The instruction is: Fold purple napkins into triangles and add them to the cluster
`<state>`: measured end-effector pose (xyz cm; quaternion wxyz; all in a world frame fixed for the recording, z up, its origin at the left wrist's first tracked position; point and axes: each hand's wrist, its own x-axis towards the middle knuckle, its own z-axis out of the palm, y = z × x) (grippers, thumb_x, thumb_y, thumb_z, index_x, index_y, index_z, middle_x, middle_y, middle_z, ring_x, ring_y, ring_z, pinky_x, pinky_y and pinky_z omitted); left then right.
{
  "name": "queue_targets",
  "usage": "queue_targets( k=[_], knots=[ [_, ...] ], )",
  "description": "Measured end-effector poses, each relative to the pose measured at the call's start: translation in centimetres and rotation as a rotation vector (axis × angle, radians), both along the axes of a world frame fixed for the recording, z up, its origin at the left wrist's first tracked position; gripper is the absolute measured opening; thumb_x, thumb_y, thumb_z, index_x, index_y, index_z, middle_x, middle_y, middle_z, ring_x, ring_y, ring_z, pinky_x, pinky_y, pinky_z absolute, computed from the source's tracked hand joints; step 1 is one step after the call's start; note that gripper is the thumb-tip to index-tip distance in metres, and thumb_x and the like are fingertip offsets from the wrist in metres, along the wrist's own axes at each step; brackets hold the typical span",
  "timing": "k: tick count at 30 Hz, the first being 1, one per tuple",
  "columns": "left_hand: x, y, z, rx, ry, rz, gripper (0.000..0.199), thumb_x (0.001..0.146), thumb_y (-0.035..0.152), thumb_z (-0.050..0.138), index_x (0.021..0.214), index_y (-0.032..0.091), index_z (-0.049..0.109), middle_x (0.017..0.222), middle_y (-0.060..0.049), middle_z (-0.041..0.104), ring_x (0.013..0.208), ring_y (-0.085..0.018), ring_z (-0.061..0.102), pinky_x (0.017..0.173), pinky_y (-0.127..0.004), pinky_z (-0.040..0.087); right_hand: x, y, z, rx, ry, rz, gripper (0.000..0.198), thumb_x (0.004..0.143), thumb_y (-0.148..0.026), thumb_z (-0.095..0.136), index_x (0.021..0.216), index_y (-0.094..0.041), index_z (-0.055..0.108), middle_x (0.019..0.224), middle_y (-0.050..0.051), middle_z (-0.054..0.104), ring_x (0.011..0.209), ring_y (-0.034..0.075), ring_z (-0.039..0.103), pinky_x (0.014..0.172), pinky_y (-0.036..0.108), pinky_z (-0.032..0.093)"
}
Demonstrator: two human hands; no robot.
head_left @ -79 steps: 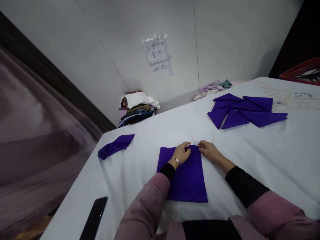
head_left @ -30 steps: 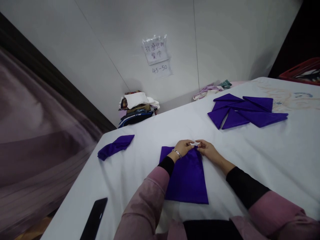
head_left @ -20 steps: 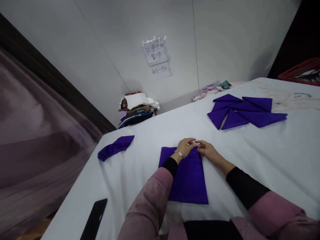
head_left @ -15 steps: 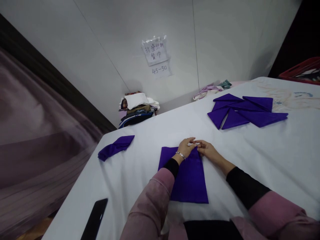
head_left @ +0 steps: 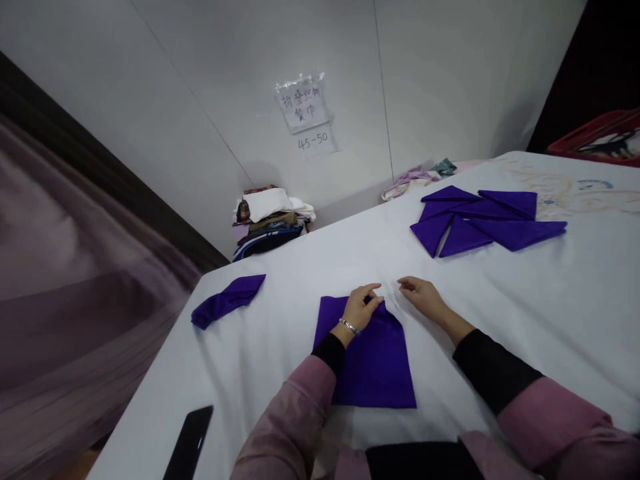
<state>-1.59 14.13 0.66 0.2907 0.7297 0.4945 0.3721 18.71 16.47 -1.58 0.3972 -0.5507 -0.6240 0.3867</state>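
Observation:
A purple napkin (head_left: 375, 373) lies flat in front of me as a near-square, its far right corner drawn inward. My left hand (head_left: 361, 308), with a bracelet at the wrist, rests over the far edge and pinches that corner between thumb and fingers. Just to the right, my right hand (head_left: 421, 297) hovers apart from the cloth; it holds nothing and its fingers are loosely bent. A rolled purple napkin (head_left: 229, 301) sits at the table's left side. Several folded purple napkins (head_left: 487, 220) overlap one another at the far right.
A white cloth covers the table (head_left: 280, 373). A black phone (head_left: 189, 443) lies at the near left edge. Beyond the far edge are a stack of folded clothes (head_left: 273, 223) and more fabric (head_left: 413, 181). A red basket (head_left: 595, 140) stands far right, and paper signs (head_left: 303, 107) hang on the wall.
My right hand has let go of the napkin's far edge and moved slightly right. The far right corner has shifted left, in my left hand's pinch. The view has turned a little.

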Motion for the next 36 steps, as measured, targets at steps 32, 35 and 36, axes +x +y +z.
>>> queue_targets(
  k=[32, 35, 36],
  knots=[
    [-6.4, -5.1, -2.0, -0.170, 0.797, 0.258, 0.073, 0.088, 0.061, 0.025, 0.141, 0.011, 0.029, 0.150, -0.013, 0.024, 0.140, -0.025, 0.012, 0.112, -0.050, 0.013, -1.6, -1.0, -0.4, -0.312, 0.071, 0.171, 0.016, 0.059, -0.033, 0.059, 0.061, -0.020, 0.051, 0.045, -0.006, 0.046, 0.042, 0.009, 0.040, 0.043, 0.023, 0.030],
    [-6.0, -4.6, -1.7, -0.114, 0.800, 0.145, 0.073, 0.087, 0.063, 0.026, 0.141, 0.013, 0.028, 0.150, -0.012, 0.025, 0.140, -0.024, 0.011, 0.112, -0.050, 0.011, -0.1, -2.8, 0.1, -0.432, 0.148, 0.124, 0.020, 0.061, -0.036, 0.061, 0.062, -0.021, 0.048, 0.040, -0.008, 0.041, 0.034, 0.007, 0.032, 0.037, 0.023, 0.022],
    [-5.6, -4.4, -1.7, -0.095, 0.801, 0.097, 0.073, 0.087, 0.063, 0.026, 0.141, 0.014, 0.028, 0.150, -0.011, 0.025, 0.140, -0.024, 0.011, 0.112, -0.051, 0.011, 0.6, -3.6, 0.1, -0.450, 0.175, 0.111, 0.022, 0.061, -0.037, 0.062, 0.062, -0.021, 0.047, 0.040, -0.008, 0.041, 0.033, 0.007, 0.032, 0.036, 0.023, 0.021]
  ],
)
